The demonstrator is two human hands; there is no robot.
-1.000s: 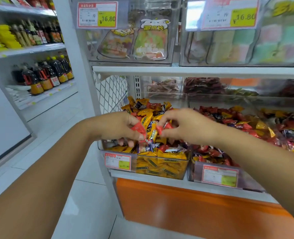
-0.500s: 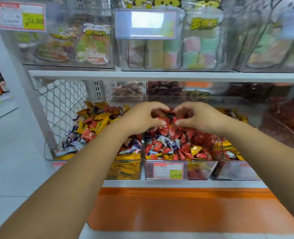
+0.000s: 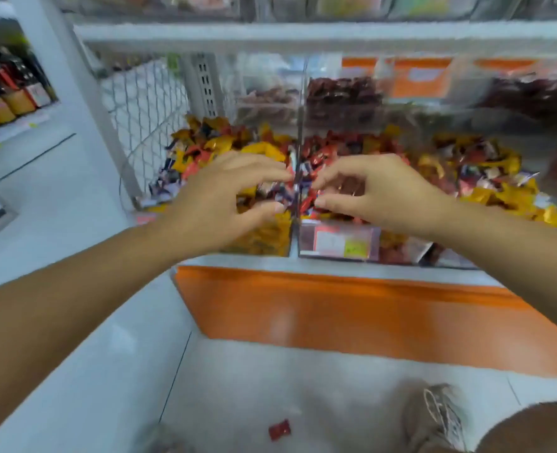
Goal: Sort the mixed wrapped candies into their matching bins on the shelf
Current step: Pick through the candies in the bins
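On the lowest shelf [image 3: 237, 261], above an orange panel [image 3: 336, 312], clear bins stood side by side, heaped with wrapped candies. The left bin [image 3: 264, 238] held a mix of yellow, red and blue-white pieces [image 3: 224, 142]; the middle bin [image 3: 306, 243], with a price label [image 3: 342, 243] on its front wall, held mostly red ones [image 3: 345, 145]. The left hand [image 3: 224, 194] hovered over the left bin and the right hand [image 3: 378, 194] over the middle one, their tips almost meeting at the wall between the bins. The left fingers [image 3: 264, 168] were loosely curved, the thumb held apart below them, and gripped nothing that showed. The right fingers [image 3: 336, 171] were arched the same way, with a gap down to the thumb and no candy pinched, though blur hid fine detail. One red candy [image 3: 279, 429] lay on the floor below, near a shoe [image 3: 440, 416]. Wire mesh [image 3: 146, 103] closed the shelf's left end, and dark bottles [image 3: 9, 96] stood on a far rack.
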